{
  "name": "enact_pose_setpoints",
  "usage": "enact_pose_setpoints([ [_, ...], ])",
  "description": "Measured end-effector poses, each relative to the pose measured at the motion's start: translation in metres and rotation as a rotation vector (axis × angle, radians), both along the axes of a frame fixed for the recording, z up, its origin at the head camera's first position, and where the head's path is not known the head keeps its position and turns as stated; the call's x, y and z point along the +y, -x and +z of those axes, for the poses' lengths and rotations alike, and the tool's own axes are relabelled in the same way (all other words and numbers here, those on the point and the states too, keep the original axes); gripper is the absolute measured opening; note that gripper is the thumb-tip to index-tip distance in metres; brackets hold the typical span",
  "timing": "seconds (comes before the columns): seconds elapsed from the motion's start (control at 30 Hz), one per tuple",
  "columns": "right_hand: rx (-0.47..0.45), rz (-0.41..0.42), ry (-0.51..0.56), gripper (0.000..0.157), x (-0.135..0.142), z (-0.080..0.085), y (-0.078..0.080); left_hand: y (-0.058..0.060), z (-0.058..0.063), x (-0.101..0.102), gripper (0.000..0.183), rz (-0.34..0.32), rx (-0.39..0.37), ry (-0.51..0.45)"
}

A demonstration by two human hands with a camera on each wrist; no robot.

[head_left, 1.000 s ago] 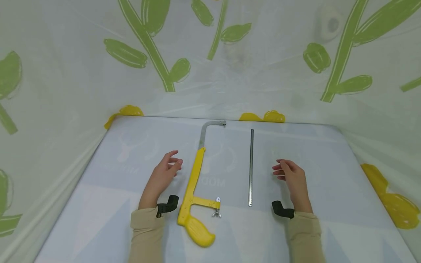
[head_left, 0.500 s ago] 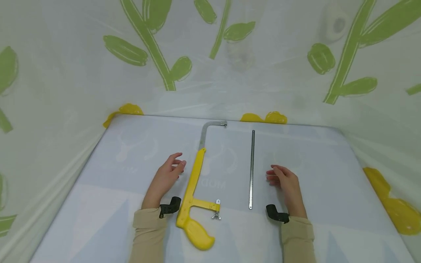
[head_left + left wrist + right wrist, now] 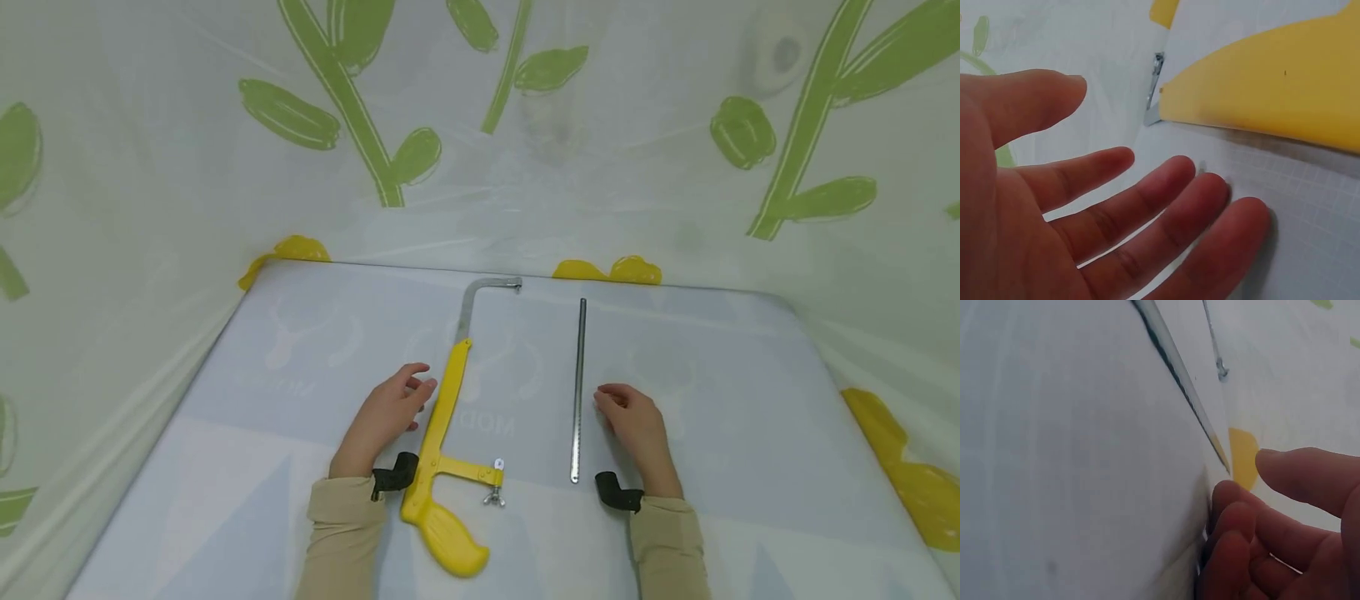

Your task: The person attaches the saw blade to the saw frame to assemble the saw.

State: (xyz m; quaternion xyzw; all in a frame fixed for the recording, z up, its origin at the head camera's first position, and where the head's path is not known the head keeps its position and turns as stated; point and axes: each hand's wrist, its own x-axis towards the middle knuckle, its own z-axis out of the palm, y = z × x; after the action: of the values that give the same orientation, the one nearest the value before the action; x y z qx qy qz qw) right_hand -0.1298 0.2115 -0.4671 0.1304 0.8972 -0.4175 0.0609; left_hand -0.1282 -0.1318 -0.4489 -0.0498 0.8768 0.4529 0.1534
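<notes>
A hacksaw frame (image 3: 448, 396) with a yellow body and a bent grey front arm lies flat on the table, its handle (image 3: 453, 540) toward me. A wing nut (image 3: 494, 497) sits on its short crossbar. To its right a thin metal saw blade (image 3: 579, 392) lies lengthwise, separate from the frame. My left hand (image 3: 387, 410) hovers just left of the yellow body, holding nothing; in the left wrist view its fingers (image 3: 1172, 194) are spread and apart from the frame. My right hand (image 3: 636, 421) is just right of the blade, fingers loosely bent, thumb apart from them, nothing held.
The white table (image 3: 247, 375) carries faint printed marks. A pale curtain (image 3: 600, 167) with green leaf and yellow flower prints hangs behind and around it. A black wrist camera mount (image 3: 396, 473) sits on the left wrist, and another mount (image 3: 618, 492) on the right.
My right hand has moved left and toward me, closer to the blade. My left hand has shifted slightly right and toward me, nearer the hacksaw frame. The tools lie where they were.
</notes>
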Motion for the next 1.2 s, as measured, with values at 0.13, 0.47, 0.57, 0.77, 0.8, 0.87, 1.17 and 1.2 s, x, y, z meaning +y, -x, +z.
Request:
enact_pose_setpoints([
  [0.13, 0.0, 0.039, -0.108, 0.038, -0.006, 0.003, -0.002, -0.002, 0.001, 0.002, 0.047, -0.024, -0.012, 0.058],
  [0.47, -0.011, 0.12, -0.206, 0.042, -0.021, 0.008, -0.004, -0.01, 0.008, 0.01, 0.04, -0.072, -0.048, 0.165],
  [0.57, -0.007, 0.134, -0.255, 0.04, -0.025, 0.009, -0.005, -0.012, 0.01, 0.012, 0.037, -0.066, -0.062, 0.2],
  [0.77, 0.013, 0.155, -0.282, 0.035, -0.028, 0.012, -0.007, -0.012, 0.01, 0.016, 0.038, -0.084, -0.052, 0.236],
  [0.8, 0.015, 0.156, -0.283, 0.034, -0.029, 0.012, -0.007, -0.012, 0.01, 0.016, 0.038, -0.084, -0.055, 0.233],
  [0.87, 0.013, 0.157, -0.282, 0.033, -0.029, 0.013, -0.008, -0.012, 0.011, 0.017, 0.039, -0.081, -0.064, 0.218],
  [1.17, 0.017, 0.167, -0.286, 0.032, -0.03, 0.014, -0.008, -0.013, 0.013, 0.017, 0.04, -0.086, -0.056, 0.185],
  [1.2, 0.019, 0.169, -0.285, 0.032, -0.03, 0.014, -0.008, -0.013, 0.012, 0.017, 0.039, -0.085, -0.057, 0.185],
])
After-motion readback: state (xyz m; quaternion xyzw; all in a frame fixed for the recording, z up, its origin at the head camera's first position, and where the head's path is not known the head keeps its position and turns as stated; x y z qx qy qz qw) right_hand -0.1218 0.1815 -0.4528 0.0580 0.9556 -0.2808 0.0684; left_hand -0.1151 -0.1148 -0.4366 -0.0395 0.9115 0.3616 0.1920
